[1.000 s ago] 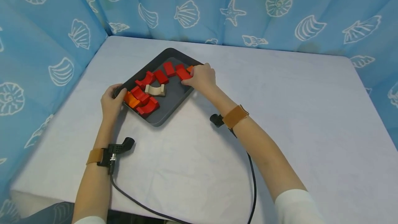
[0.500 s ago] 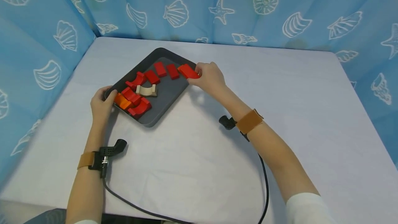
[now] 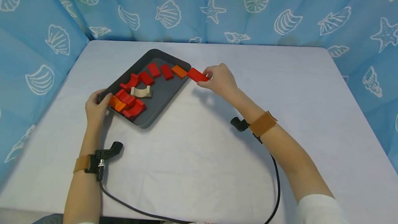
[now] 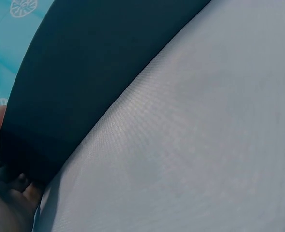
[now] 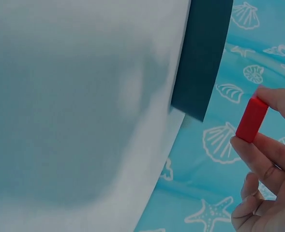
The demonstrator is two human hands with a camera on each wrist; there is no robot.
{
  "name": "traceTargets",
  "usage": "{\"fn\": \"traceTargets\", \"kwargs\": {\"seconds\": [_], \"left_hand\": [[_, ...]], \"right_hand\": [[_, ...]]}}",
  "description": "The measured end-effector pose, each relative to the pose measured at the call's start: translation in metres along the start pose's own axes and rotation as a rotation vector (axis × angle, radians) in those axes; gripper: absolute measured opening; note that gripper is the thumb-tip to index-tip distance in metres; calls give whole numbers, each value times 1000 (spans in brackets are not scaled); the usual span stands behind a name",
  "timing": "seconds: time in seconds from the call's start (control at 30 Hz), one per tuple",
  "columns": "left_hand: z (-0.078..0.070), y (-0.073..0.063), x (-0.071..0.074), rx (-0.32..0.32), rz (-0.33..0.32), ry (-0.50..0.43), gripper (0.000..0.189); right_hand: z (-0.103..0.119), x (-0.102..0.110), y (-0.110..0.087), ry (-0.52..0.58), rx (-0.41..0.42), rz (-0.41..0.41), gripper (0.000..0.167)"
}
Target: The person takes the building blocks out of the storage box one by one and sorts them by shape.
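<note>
My right hand (image 3: 221,81) pinches a red rectangular block (image 3: 197,75) between thumb and fingers, just off the right corner of a dark grey tray (image 3: 162,96). The right wrist view shows the same red block (image 5: 251,120) held at the fingertips, above the table. My left hand (image 3: 95,109) grips the tray's left corner, thumb over the rim. In the left wrist view the tray's dark side (image 4: 89,72) fills the upper left, and part of the hand is hidden. Inside the tray lie an orange block (image 3: 179,72), a natural wood arch block (image 3: 141,93) and several red blocks (image 3: 153,70).
A white cloth (image 3: 199,158) covers the table. Blue shell-print curtains (image 3: 186,6) hang behind and to the left. A black camera with a cable (image 3: 140,208) is strapped to each wrist.
My right hand has lifted the red block from the tray's right end and carried it right, past the rim, uncovering the orange block. The left hand keeps its hold on the tray. The head view has shifted slightly.
</note>
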State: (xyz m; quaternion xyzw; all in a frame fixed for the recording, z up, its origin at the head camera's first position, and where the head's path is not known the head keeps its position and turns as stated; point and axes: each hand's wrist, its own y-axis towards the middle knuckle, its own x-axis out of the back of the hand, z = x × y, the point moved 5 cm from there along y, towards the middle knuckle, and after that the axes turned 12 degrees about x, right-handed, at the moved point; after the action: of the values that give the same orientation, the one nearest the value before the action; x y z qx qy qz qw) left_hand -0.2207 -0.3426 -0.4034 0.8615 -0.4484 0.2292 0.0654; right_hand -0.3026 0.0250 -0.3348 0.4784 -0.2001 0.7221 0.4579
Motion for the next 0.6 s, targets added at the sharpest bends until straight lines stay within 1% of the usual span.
{"fn": "traceTargets", "kwargs": {"seconds": [0.17, 0.3, 0.4, 0.53, 0.6], "left_hand": [[2, -1, -1, 23, -2, -15, 44], [4, 0, -2, 43, 6, -40, 45], [4, 1, -2, 47, 9, -49, 45], [4, 1, -2, 42, 14, -71, 43], [5, 1, -2, 50, 22, -81, 43]], "right_hand": [[-9, 6, -5, -14, -29, 47, 35], [-22, 6, -7, -20, -52, 74, 38], [-32, 4, -5, -21, -63, 84, 38], [-45, -3, -2, -14, -95, 117, 39], [-51, -7, -1, -7, -109, 137, 39]]}}
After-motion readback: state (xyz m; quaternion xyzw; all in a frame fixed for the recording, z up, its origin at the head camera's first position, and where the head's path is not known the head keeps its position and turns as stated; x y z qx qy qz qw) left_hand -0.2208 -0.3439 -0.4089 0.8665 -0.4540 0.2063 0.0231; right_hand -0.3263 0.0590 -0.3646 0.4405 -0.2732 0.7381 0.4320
